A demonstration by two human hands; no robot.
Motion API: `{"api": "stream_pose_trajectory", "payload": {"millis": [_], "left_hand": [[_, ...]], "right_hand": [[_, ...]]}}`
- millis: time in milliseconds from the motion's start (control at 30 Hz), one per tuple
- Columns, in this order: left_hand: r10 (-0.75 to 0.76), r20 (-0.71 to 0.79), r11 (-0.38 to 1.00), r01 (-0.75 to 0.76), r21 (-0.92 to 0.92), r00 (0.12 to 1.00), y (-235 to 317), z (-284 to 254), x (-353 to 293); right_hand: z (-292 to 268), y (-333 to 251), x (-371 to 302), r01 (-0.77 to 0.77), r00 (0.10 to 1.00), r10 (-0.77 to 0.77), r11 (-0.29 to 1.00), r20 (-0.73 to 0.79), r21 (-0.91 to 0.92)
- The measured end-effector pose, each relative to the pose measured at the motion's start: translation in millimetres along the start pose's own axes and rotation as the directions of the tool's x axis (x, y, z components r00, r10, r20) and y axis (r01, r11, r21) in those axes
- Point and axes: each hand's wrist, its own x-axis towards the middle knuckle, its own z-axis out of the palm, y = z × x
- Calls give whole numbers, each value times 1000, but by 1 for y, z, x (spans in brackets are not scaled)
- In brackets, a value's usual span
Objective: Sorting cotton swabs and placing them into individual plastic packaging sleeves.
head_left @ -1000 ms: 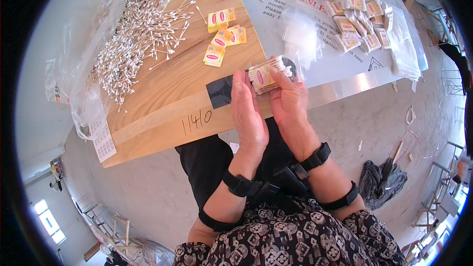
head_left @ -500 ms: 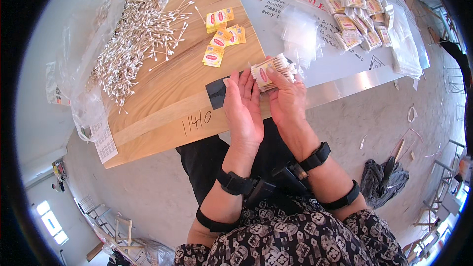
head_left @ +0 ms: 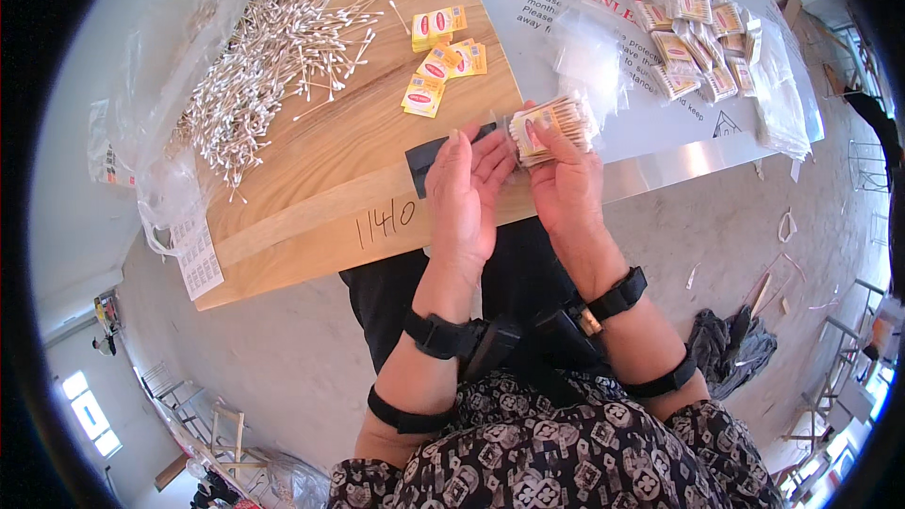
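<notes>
My right hand [head_left: 571,187] grips a clear packet of cotton swabs [head_left: 566,121] with a yellow and white label card inside, the thumb lying across its front. Just to the left, my left hand [head_left: 464,196] is open, palm turned toward the packet and fingers stretched out near its lower left edge. Whether those fingertips touch the plastic I cannot tell. Beyond the hands lie small yellow label cards [head_left: 424,94] in a few stacks. A large heap of loose cotton swabs [head_left: 255,66] spills from a clear plastic bag [head_left: 156,104] at the left.
Flat clear bags [head_left: 589,57] lie on the printed sheet [head_left: 660,137] right of the wooden board [head_left: 377,146]. Filled swab packets [head_left: 693,28] are piled at the far right, beside more clear bags [head_left: 782,99]. Dark crumpled plastic [head_left: 731,353] rests on the floor.
My right hand has tilted the swab packet and moved it slightly away from my left hand, which stays open. The whole view has shifted a little, moving the table's things rightward.
</notes>
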Motion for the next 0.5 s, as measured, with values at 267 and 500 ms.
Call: {"api": "stream_pose_trajectory", "payload": {"millis": [267, 500], "left_hand": [[-222, 80, 972, 214, 97, 972, 17, -15, 4], [-258, 96, 965, 252, 73, 961, 14, -12, 10]], "right_hand": [[0, 1, 1, -7, 999, 6, 1000, -37, -24], [-4, 1, 0, -65, 997, 59, 989, -46, -133]]}}
